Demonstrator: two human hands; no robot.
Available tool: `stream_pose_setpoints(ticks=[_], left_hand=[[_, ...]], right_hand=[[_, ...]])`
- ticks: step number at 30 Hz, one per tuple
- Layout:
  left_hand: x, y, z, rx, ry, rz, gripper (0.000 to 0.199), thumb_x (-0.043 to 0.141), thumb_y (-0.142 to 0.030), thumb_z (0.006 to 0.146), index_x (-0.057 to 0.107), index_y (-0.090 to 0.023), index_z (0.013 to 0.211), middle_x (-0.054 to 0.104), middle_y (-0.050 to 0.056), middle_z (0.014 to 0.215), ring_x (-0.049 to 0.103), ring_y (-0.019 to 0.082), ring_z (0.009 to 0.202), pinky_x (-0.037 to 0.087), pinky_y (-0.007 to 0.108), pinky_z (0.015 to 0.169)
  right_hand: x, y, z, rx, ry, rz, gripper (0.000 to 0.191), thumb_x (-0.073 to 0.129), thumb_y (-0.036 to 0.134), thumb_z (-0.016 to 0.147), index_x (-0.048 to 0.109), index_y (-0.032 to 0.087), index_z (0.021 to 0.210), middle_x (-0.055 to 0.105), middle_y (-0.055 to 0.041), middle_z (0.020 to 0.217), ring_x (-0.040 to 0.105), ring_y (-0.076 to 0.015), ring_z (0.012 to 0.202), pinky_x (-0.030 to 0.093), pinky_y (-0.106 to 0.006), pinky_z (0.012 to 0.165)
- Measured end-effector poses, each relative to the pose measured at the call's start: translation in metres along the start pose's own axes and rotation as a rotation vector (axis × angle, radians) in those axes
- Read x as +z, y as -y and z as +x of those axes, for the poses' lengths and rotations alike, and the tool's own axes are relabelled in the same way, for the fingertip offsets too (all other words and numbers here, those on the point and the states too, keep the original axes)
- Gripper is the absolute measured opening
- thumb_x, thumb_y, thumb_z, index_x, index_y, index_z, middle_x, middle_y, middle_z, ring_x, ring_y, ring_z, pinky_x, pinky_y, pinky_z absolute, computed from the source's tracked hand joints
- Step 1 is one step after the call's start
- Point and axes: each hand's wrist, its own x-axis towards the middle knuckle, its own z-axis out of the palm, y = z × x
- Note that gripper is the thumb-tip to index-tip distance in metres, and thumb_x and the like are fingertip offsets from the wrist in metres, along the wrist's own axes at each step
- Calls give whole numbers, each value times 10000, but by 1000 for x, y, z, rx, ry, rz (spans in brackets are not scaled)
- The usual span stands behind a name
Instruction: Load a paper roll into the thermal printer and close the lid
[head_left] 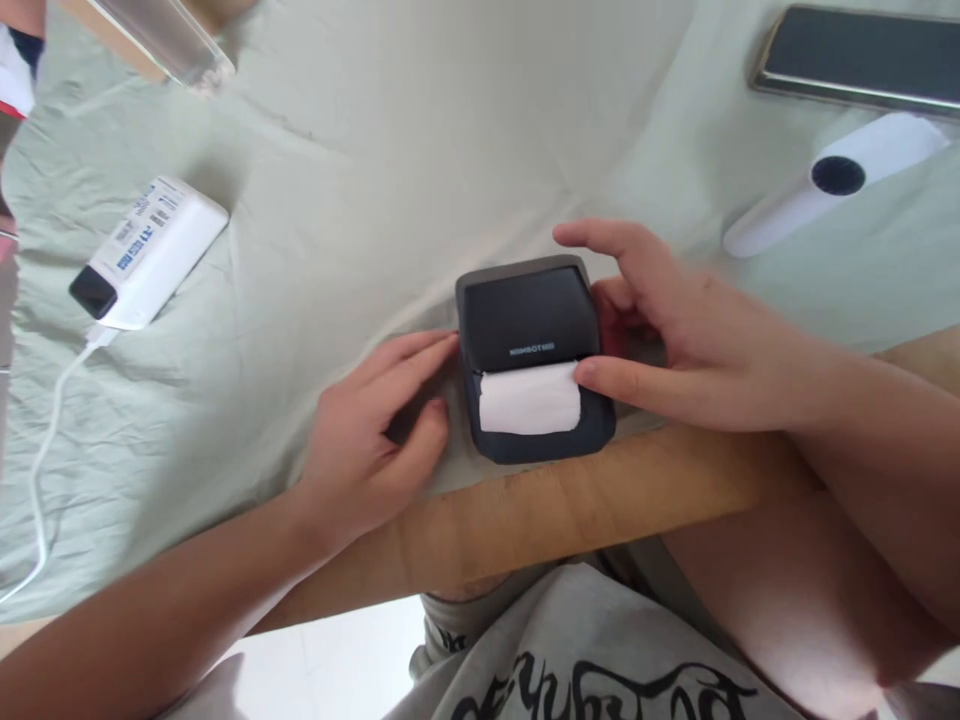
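A small black label printer lies on the cloth near the table's front edge. A white paper strip lies across the front part of its top, below pale lettering. My left hand rests beside the printer, fingertips against its left side, thumb apart and nothing held. On the right side, my right hand grips the printer: the thumb lies at the paper's right edge and the bent fingers press the side wall. Its index finger stretches out past the back corner, and the other fingertips are partly hidden.
A white power bank with a plugged-in white cable lies at left. A clear plastic box stands at the upper left. At right are a phone and a white handheld device. The wooden table edge runs in front.
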Motion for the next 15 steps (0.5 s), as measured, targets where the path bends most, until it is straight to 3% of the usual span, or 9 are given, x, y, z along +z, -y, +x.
stream_pose_setpoints(ticks=[3, 5, 8, 11, 15], left_hand=[[-2, 1, 0, -61, -20, -58, 539, 626, -175, 1141, 719, -370, 1635, 872, 22, 1570, 882, 300, 1384, 769, 500, 1209], [-2, 1, 2, -50, 16, -61, 521, 644, -197, 1117, 697, -362, 1608, 871, 31, 1557, 881, 311, 1369, 773, 518, 1187], [0, 0, 6, 0, 65, -28, 507, 686, -225, 1068, 670, -320, 1566, 869, 65, 1521, 877, 332, 1346, 777, 525, 1151], [5, 1, 4, 8, 38, -14, 538, 667, -243, 1058, 638, -305, 1591, 850, 86, 1530, 859, 341, 1376, 760, 539, 1179], [15, 4, -3, 10, -19, -8, 583, 654, -285, 1055, 620, -334, 1635, 822, 83, 1572, 833, 354, 1413, 748, 571, 1193]], right_hand=[[-5, 20, 1, 105, 22, 5, 886, 700, 557, 1056, 449, 257, 1851, 636, 68, 705, 636, -219, 653, 532, -419, 729], [-7, 30, 0, 118, -25, 9, 807, 712, 503, 1033, 531, 297, 1793, 566, 104, 616, 554, -194, 562, 516, -417, 721], [-8, 40, -3, 113, -147, -16, 654, 732, 486, 1065, 636, 344, 1696, 584, 124, 598, 448, -146, 483, 509, -410, 721], [-7, 48, -5, 86, -311, -89, 511, 730, 518, 1140, 698, 353, 1622, 697, 82, 691, 578, -153, 541, 518, -409, 733], [-5, 60, -8, 115, -444, -174, 433, 689, 537, 1196, 732, 368, 1592, 781, 12, 830, 784, -210, 782, 552, -404, 730]])
